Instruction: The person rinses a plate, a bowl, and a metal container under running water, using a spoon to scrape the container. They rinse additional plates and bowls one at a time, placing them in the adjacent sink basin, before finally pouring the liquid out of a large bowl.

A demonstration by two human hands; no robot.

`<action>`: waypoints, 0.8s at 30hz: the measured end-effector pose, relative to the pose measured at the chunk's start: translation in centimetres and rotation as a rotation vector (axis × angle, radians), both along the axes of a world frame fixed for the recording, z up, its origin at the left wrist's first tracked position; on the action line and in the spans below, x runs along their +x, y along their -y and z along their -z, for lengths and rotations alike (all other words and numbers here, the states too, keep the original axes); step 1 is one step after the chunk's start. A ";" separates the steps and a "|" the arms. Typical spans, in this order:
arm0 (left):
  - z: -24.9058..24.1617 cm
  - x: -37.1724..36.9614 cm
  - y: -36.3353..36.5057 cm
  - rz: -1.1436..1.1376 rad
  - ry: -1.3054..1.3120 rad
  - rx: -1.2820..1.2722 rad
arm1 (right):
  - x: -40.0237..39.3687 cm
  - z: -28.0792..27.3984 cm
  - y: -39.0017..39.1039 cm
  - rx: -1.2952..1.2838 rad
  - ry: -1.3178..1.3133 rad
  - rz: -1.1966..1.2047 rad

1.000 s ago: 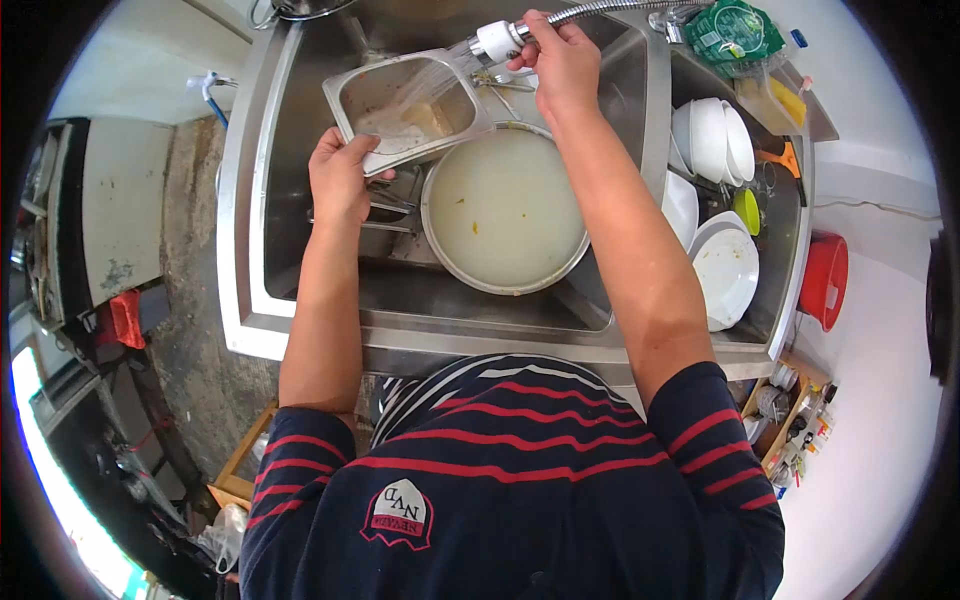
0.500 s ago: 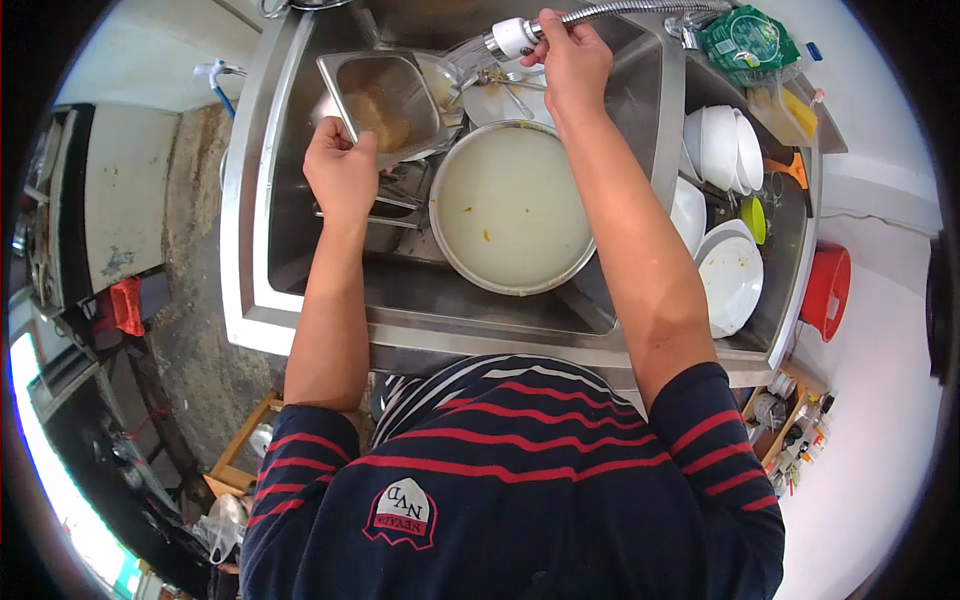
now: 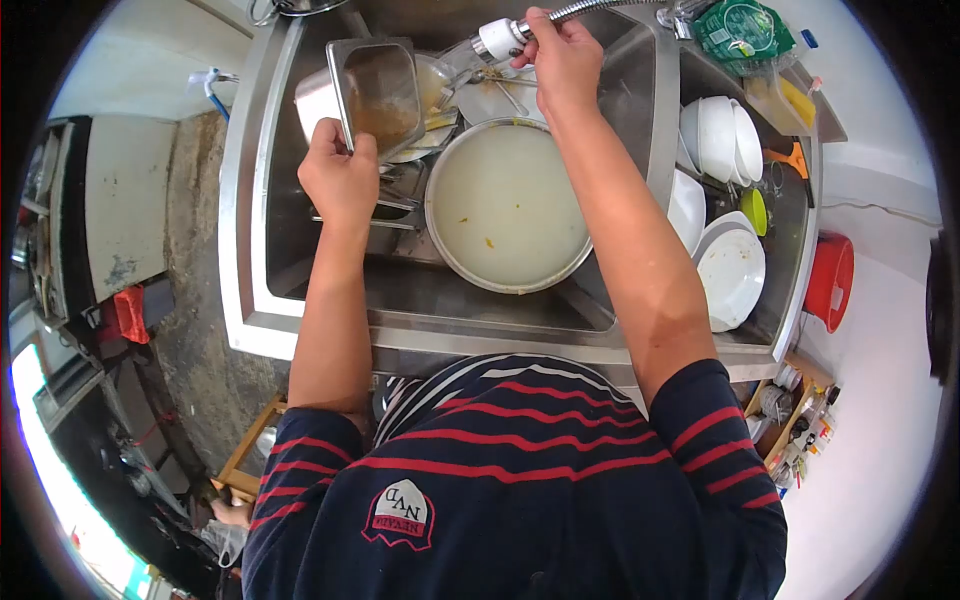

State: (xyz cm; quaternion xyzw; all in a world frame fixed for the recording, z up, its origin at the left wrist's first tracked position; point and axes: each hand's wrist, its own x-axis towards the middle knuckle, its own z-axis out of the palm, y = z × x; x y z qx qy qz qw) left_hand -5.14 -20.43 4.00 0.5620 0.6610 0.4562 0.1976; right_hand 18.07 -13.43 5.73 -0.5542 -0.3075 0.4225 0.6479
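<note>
My left hand (image 3: 340, 178) is closed on the rim of a rectangular steel pan (image 3: 392, 85), which is tilted on its side over the sink with brownish liquid inside. My right hand (image 3: 568, 62) grips the white spray head (image 3: 497, 40) of a flexible metal hose (image 3: 600, 5). Clear water sprays from it toward the pan. Below my hands, a large round pot (image 3: 510, 210) full of cloudy whitish water stands in the sink basin. Dishes and cutlery (image 3: 510, 95) lie behind the pot, and further metal pans (image 3: 395, 205) sit at its left.
The steel sink's front rim (image 3: 480, 345) runs before me. In the right basin are white bowls (image 3: 712, 140), a white dish (image 3: 732, 278), a green cup (image 3: 753, 212) and an orange-handled tool (image 3: 790, 160). A green packet (image 3: 742, 30) lies behind; a red bucket (image 3: 830, 280) is beyond the right edge.
My left hand has turned the pan more upright and shifted it slightly, exposing its outer side. My right hand and the spray head have moved slightly left.
</note>
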 end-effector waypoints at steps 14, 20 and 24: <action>0.6 0.3 -0.2 -0.044 0.100 0.149 | 0.4 -1.7 1.3 -0.104 -0.058 -0.041; 1.4 -0.1 -0.4 -0.042 0.106 0.179 | 0.6 -0.5 1.2 -0.055 -0.044 -0.034; 1.3 -0.1 -0.4 -0.040 0.098 0.183 | 0.3 -1.1 1.3 -0.029 -0.070 -0.038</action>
